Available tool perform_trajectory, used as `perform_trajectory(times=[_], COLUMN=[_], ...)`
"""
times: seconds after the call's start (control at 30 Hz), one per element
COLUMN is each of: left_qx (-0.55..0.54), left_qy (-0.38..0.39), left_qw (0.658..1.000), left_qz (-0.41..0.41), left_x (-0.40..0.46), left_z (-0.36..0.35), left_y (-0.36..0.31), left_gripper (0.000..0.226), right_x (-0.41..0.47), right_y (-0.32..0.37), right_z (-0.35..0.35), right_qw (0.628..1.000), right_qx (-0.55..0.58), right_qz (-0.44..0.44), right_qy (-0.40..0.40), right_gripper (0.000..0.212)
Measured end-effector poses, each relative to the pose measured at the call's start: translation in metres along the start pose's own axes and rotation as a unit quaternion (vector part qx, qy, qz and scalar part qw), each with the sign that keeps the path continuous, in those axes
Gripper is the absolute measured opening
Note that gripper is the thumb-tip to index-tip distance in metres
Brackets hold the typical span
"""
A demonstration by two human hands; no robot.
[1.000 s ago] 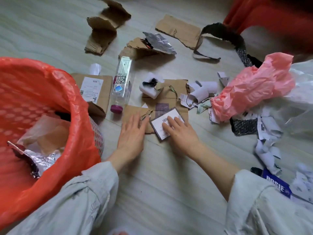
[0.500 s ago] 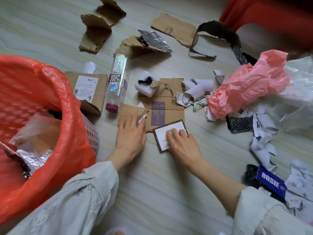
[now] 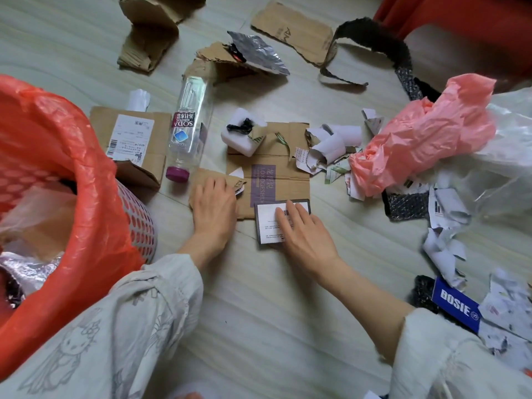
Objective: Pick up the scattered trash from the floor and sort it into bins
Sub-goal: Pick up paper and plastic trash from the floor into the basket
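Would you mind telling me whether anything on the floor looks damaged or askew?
Yes: the clear soda bottle lies on its side between cardboard pieces, and the cardboard at the top left is torn and crumpled. Shredded paper is scattered beside the pink bag.

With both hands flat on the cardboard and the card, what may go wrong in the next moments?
1. The right hand presses the dark-edged card with straight fingers; lying flat on the floor, it may slide instead of lifting.
2. The left hand rests on a torn cardboard piece touching the purple-capped bottle; pulling it may set the bottle rolling.
3. Foam block on the printed cardboard may fall off when lifted.
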State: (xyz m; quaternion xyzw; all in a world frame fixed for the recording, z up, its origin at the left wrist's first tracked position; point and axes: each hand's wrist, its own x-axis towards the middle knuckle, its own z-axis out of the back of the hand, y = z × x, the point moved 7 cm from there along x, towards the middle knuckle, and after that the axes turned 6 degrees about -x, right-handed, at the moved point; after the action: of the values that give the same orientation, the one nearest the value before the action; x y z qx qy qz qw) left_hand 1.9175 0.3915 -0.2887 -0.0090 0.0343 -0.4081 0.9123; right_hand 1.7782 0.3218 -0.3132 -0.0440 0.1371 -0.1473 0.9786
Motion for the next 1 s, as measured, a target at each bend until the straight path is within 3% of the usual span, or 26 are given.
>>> perform_trajectory(times=[0.03, 0.17, 0.27, 0.33, 0.4, 0.6, 0.7, 0.8, 1.0], left_qx=[-0.025, -0.091, -0.143, -0.217, -0.277, -0.354, -0.373, -0.341, -0.276], left_qy=[-0.005, -0.041, -0.04, -0.035, -0.026, -0.139, -0.215, -0.295, -0.356], left_qw=[1.0, 0.995, 0.989, 0.975, 0.958, 0.923, 0.902, 0.892, 0.876], left_qz=[-0.005, -0.015, -0.018, 0.018, 0.07, 0.061, 0.029, 0.021, 0.174], left_x=[-0.003, -0.021, -0.038, -0.048, -0.056, -0.073, -0.08, -0.093, -0.131], left_z=[0.002, 0.016, 0.024, 0.034, 0.044, 0.132, 0.194, 0.254, 0.298], left_y=[-0.001, -0.004, -0.004, -0.001, 0.003, 0.01, 0.016, 0.035, 0.131], left_gripper=[0.009, 0.009, 0.013, 0.019, 0.011, 0.009, 0.01, 0.01, 0.013], right_x=[0.0, 0.0, -0.007, -0.013, -0.02, -0.049, -0.056, -0.059, -0.051], right_y=[0.0, 0.0, -0.005, -0.012, -0.018, -0.02, -0.016, -0.008, 0.076], right_z=[-0.001, 0.006, 0.028, 0.046, 0.068, 0.16, 0.209, 0.267, 0.351], right_qw=[1.0, 1.0, 1.0, 0.999, 0.997, 0.982, 0.965, 0.923, 0.878], right_qx=[-0.014, -0.016, -0.003, 0.04, 0.073, 0.158, 0.212, 0.307, 0.428], right_qz=[0.003, -0.004, -0.002, -0.012, -0.02, -0.064, -0.097, -0.121, -0.026], right_qy=[-0.008, 0.0, -0.025, -0.023, -0.023, -0.08, -0.123, -0.198, -0.214], right_gripper=[0.042, 0.053, 0.04, 0.047, 0.05, 0.063, 0.061, 0.045, 0.029])
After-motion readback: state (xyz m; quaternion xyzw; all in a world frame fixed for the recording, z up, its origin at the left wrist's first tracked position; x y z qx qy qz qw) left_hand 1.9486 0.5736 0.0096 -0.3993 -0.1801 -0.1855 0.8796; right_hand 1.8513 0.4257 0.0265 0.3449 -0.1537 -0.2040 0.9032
